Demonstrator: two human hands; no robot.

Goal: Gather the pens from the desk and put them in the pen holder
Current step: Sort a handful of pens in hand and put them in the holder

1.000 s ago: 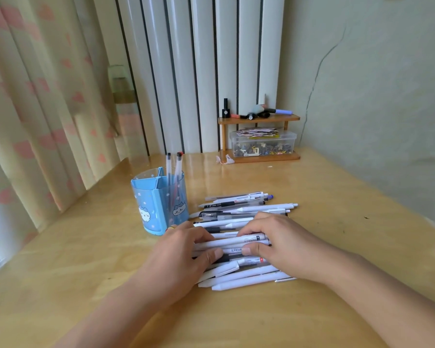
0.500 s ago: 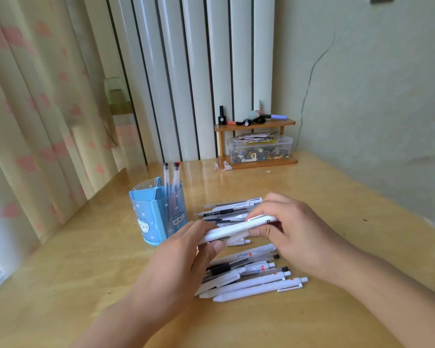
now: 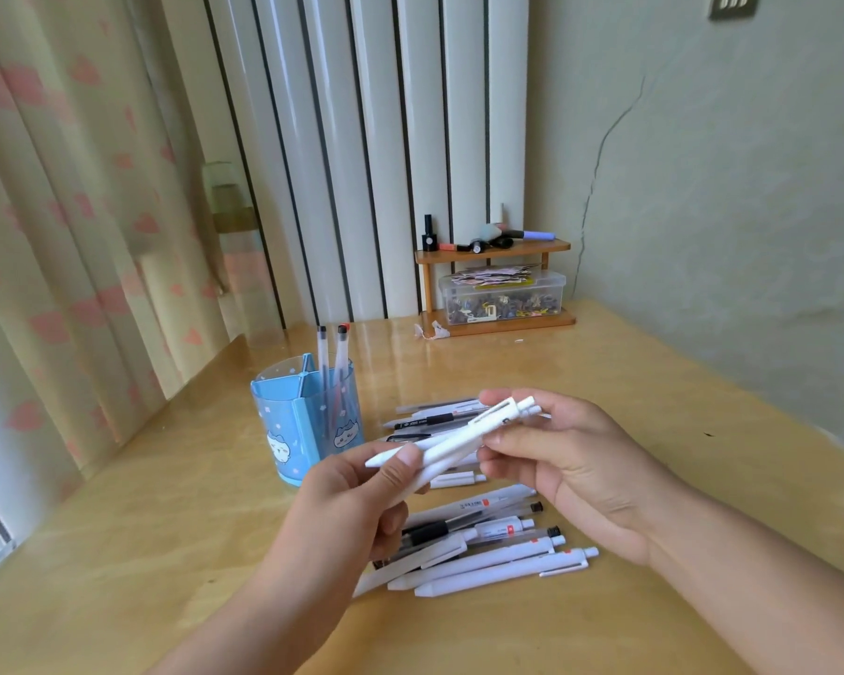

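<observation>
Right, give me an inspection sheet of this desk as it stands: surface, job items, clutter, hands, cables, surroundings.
Surface: wooden desk, glossy, in a corner.
Job's things: blue pen holder upright, two pens standing in its rear compartment; held white pens lifted above the desk; loose pile of pens lying on the desk beneath the hands, more behind them.
Clutter: small wooden shelf at the back with small items on top and a clear plastic box under it.
Hands: left hand grips the tip end of the held pens; right hand pinches the clicker end.
Cables: nothing seen.
Surroundings: curtain at left, white ribbed panel behind, cracked wall at right.
</observation>
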